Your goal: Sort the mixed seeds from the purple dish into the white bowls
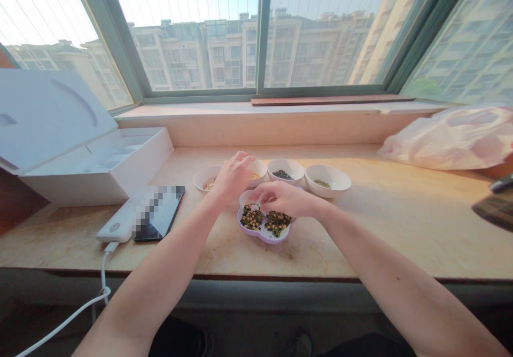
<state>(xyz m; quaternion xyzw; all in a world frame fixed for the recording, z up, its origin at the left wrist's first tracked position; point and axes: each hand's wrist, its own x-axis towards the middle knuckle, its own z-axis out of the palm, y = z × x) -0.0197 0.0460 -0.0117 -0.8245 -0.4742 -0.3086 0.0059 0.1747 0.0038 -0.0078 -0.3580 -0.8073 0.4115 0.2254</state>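
Observation:
A lilac-rimmed, lobed tray (268, 239) holds mixed beans (251, 218) in dark, green and tan colours. My right hand (276, 196) reaches over its far part, fingers bent together in a pinch; whatever lies between the fingertips is hidden. My left hand (234, 172) hovers over the near left side of a white bowl with yellow grains (259, 171), its fingers curled and their tips mostly out of sight. Left of it stands a white bowl with pale and reddish pieces (204, 181). Rightward are a bowl of black beans (285, 170) and a bowl of green beans (327, 179).
An open white box (140, 159) sits at the left, behind a white power bank (116, 226) with a cable and a black phone (160, 215). A white plastic bag (444, 138) lies at the back right, and a dark object (495, 204) at the right edge. Windows rise behind.

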